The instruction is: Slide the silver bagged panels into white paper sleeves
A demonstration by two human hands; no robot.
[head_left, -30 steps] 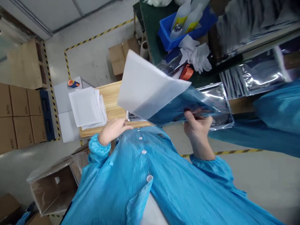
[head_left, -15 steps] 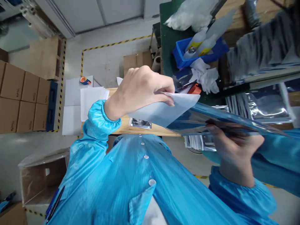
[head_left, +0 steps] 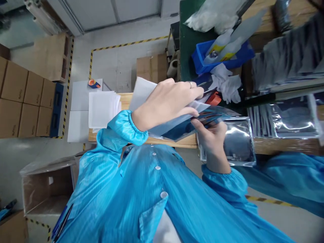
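Observation:
My left hand [head_left: 169, 103] is closed, thumb against fingers, on a white sheet [head_left: 144, 88] that runs out behind it to the left. My right hand [head_left: 212, 138] pinches a clear, shiny plastic bag [head_left: 177, 131] in front of my chest, close beside the left fingertips. The sheet's right end lies against the bag; whether it is inside or only over it, I cannot tell. Beneath both hands is the wooden table [head_left: 124, 99]. A stack of white sheets [head_left: 102, 109] sits at the table's left end.
On the green bench [head_left: 186, 47], a blue bin [head_left: 199, 64] holds bottles, with white gloves [head_left: 226, 82] and an orange tape dispenser [head_left: 214, 99] nearby. Packed silvery bags [head_left: 238, 138] lie right. Another person's blue sleeve [head_left: 291, 175] reaches in. Cartons [head_left: 27, 101] stand at left.
My right hand has come left with the plastic bag, up beside my left hand. The left hand has shifted slightly right with the white sheet, now overlapping the bag.

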